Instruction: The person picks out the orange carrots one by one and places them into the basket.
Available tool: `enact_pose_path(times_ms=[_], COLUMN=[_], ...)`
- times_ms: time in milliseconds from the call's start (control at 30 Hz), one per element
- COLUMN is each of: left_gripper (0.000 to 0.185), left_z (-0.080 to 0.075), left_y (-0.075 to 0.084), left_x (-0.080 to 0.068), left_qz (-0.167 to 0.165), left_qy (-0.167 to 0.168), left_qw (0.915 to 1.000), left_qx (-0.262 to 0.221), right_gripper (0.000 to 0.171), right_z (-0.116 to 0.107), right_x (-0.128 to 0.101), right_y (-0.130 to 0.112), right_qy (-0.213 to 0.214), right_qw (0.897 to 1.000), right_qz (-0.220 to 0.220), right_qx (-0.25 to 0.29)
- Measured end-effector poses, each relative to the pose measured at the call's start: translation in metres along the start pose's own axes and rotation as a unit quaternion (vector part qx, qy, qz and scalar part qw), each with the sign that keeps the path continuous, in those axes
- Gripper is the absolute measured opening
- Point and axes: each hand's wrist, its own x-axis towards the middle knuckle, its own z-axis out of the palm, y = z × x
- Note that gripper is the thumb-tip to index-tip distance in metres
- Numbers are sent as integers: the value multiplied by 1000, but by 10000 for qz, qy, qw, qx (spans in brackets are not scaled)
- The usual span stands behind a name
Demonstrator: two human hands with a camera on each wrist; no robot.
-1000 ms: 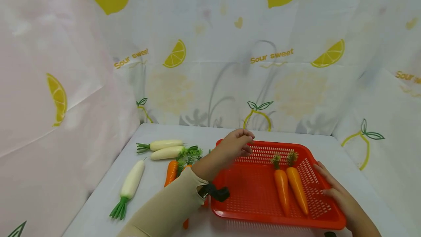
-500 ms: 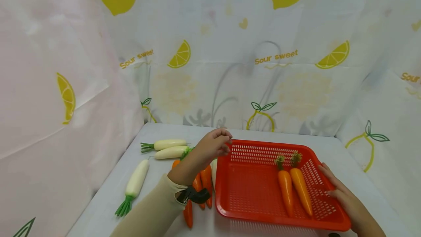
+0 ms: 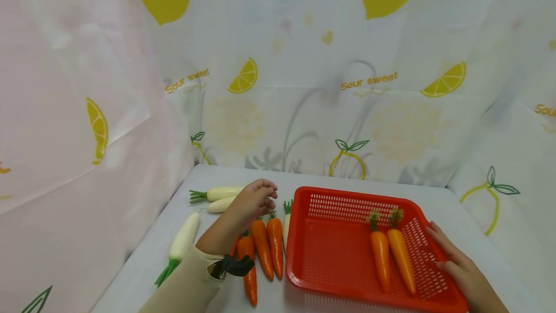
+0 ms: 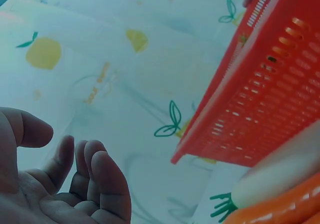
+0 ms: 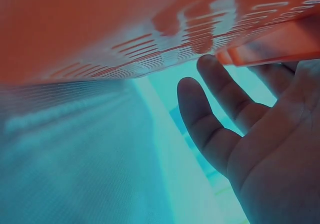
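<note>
In the head view my left hand [image 3: 246, 209] hovers over the vegetables left of the basket, its fingers loosely bent and holding nothing. Several orange carrots [image 3: 262, 250] lie below it. A white radish [image 3: 286, 221] lies between them and a red perforated plastic basket [image 3: 330, 255]. Two carrots [image 3: 381, 260] with leafy tops lie inside the basket, toward its right. On the basket's right rim, my right hand [image 3: 462, 272] holds on with its thumb over the edge. The right wrist view shows other fingers [image 5: 200, 119] along the outer wall.
Two white radishes [image 3: 223, 193] lie at the table's back left, partly behind my left hand. Another radish [image 3: 186, 235] lies at the left, its green stems toward me. Lemon-printed cloth [image 3: 278, 124] hangs around the white table [image 3: 260, 174].
My left hand has moved left, from above the basket to above the loose carrots. More of those carrots now shows. The right hand has stayed on the basket's rim.
</note>
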Motion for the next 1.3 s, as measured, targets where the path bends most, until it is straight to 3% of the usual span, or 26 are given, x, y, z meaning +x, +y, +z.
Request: enact_pose_path(times_ms=[300,500,633,767,867,1167,1300], left_gripper=[22,23,26,30,31,30,32], left_z=[-34,-44,-48,-52,-54,-64,-68], left_y=[-22,-34,-40,-46,-50,-72,-80], left_x=[-15,-23,-28,-35,-42,-47,-46], left_qz=[-350,-403,-347,-367,-512,-701,-630], left_qy=[384,1072,1427,1474,1498,1484,1395], left_qw=[9983,9930,9868,9743,9643,9617,9545], left_qx=[246,289,681,1665,2124,2196,2561], right_gripper=[62,62,61,61,62,63,62], right_z=[-1,-1,-2,-3,-3,-2,-2], right_x=[0,0,0,-1,0,4,3], right_y=[1,2,2,0,0,2,2], right_qy=[-45,-147,-152,-49,-35,101,81], right_qw=[9999,9996,9998,10000,10000,9998,9999], right_qz=[26,96,-48,-28,-49,135,123], right_qx=[160,210,131,52,26,78,61])
